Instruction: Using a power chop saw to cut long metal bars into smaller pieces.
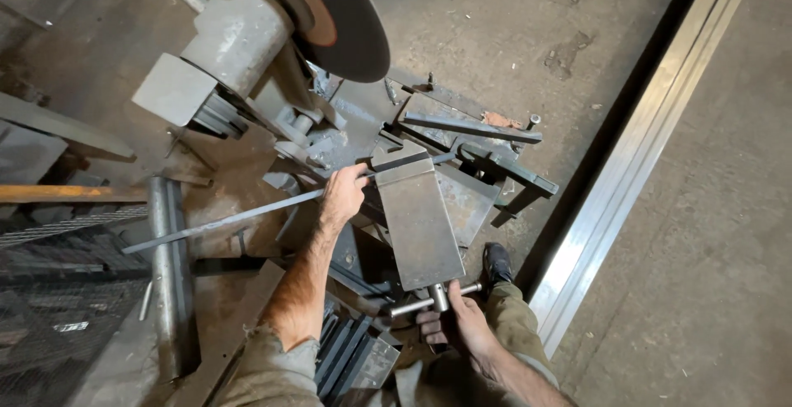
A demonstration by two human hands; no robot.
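A chop saw with a dark round cutting disc (342, 15) stands raised over a steel vise (417, 209). A long flat metal bar (223, 219) runs from the left into the vise jaws. My left hand (342, 194) grips this bar just beside the vise. My right hand (450, 320) is closed on the vise's T-shaped screw handle (436, 296) at the near end. My shoe (497, 261) rests on the floor right of the vise.
A grey motor housing (235, 40) sits left of the disc. A metal pipe (161, 275) and wire mesh (58, 324) lie at the left. A long pale metal rail (635, 159) crosses the concrete floor at the right.
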